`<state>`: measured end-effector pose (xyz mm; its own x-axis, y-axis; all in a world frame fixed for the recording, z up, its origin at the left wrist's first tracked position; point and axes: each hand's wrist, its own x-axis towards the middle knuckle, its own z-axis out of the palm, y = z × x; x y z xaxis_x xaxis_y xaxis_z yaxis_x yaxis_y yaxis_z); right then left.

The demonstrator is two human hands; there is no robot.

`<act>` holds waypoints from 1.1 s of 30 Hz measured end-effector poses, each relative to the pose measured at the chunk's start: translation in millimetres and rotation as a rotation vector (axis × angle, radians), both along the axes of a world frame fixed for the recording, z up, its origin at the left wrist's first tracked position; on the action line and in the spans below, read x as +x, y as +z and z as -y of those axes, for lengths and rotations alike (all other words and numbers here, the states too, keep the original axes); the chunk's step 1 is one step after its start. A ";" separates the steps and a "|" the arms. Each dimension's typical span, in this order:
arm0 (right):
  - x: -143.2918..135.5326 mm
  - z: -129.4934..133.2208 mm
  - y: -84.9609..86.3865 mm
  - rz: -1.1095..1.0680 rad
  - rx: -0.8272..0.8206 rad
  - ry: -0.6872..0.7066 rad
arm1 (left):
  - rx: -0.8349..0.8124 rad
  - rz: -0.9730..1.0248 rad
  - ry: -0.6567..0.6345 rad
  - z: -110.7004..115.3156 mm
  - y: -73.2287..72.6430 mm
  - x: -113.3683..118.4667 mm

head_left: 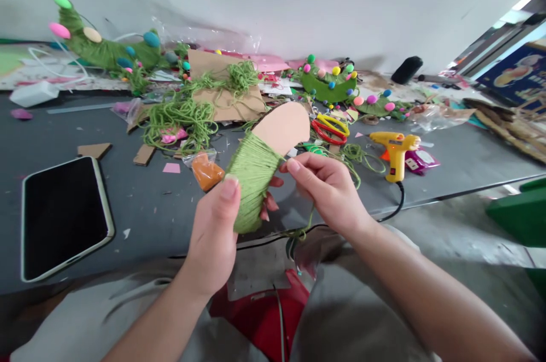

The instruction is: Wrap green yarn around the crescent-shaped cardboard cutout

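A curved cardboard piece (pixel 285 127) is wrapped over its lower part in green yarn (pixel 255 171); its rounded upper end is bare and pale pink. My left hand (pixel 217 225) grips the wrapped part, thumb on the near face and fingertips showing at the right edge behind it. My right hand (pixel 326 185) pinches the yarn strand close to the right edge of the piece, where the wrapping stops. From that hand the loose strand hangs down past the table edge. Both hands are held over the front of the table.
A tablet (pixel 63 217) lies at left. Tangled green yarn (pixel 183 123), red and yellow scissors (pixel 330 128) and cardboard scraps lie beyond my hands. A yellow glue gun (pixel 396 151) stands at right, its cord over the edge. Pom-pom-decorated green crescents (pixel 115 54) rest along the wall.
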<state>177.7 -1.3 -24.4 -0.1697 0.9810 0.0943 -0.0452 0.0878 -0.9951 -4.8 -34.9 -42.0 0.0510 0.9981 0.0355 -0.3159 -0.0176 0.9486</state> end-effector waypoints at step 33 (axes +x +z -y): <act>2.9 4.9 -1.4 0.149 0.247 -0.074 | -0.130 -0.228 -0.202 -4.9 10.7 4.1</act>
<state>180.7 -6.1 -25.8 -0.1282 0.9416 0.3114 0.1157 0.3261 -0.9382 -0.7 -30.1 -31.3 0.2407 0.9623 -0.1264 -0.0798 0.1494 0.9856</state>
